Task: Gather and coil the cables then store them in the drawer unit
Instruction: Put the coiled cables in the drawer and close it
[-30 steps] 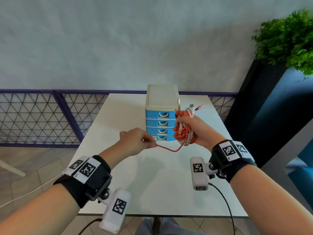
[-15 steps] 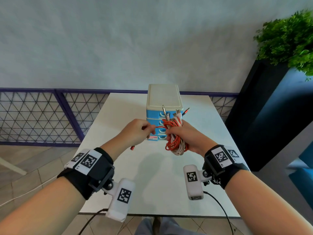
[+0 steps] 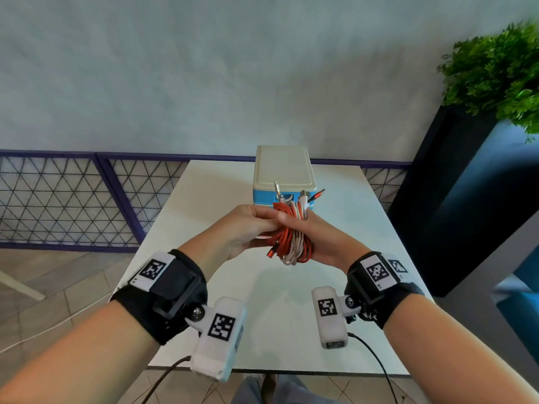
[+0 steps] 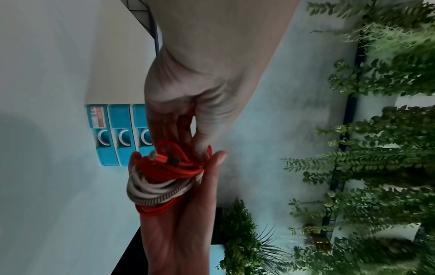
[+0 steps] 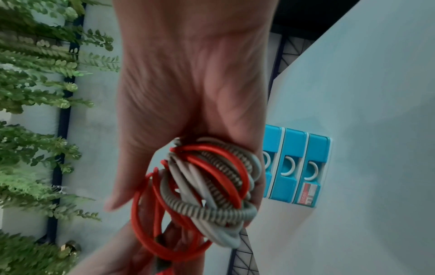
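Finishing the coil above the table's middle, the right hand [image 3: 318, 239] wraps the cable bundle [image 3: 293, 243] while the left hand [image 3: 248, 228] pinches its red end; next, opening a closed drawer of the drawer unit [image 3: 283, 173] just beyond.

Right hand [image 5: 188, 104] curled round cable bundle [image 5: 212, 182]: red, grey, striped loops. Blue drawer unit [image 5: 296, 167] behind bundle, on white table [image 5: 376, 93]. Foliage [image 5: 30, 93] opposite side.
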A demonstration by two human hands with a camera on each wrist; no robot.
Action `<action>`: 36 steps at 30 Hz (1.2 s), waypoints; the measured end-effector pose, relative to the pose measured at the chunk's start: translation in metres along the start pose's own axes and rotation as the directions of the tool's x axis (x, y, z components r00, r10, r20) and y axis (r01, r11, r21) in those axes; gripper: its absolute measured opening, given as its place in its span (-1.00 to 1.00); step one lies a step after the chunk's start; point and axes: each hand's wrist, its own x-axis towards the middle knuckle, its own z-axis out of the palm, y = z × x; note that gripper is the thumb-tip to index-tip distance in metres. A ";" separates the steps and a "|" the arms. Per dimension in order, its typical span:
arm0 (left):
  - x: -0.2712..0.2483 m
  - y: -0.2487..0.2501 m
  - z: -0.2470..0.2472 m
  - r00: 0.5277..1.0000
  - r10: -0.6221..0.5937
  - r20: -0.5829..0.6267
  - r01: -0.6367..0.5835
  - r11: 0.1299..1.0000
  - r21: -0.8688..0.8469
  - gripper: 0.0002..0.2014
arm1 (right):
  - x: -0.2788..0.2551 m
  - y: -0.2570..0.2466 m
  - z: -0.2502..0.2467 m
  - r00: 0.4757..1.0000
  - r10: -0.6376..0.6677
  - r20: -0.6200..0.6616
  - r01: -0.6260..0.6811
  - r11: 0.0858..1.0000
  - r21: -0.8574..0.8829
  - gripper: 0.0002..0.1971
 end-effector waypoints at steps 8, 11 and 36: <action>-0.002 -0.007 -0.009 1.000 0.024 0.002 -0.024 0.995 -0.100 -0.92 | 0.001 -0.003 -0.005 0.995 0.098 -0.016 -0.099 0.978 -0.183 -0.57; -0.006 -0.005 -0.019 0.969 0.211 -0.125 -0.172 0.949 0.263 -0.89 | 0.002 -0.006 -0.008 0.981 0.146 -0.129 -0.180 0.931 -0.316 -0.80; 0.034 -0.030 -0.003 0.554 0.528 0.644 -0.399 -0.510 0.762 -0.85 | 0.006 -0.023 0.010 0.921 0.354 -0.161 -0.328 0.481 -0.813 -0.88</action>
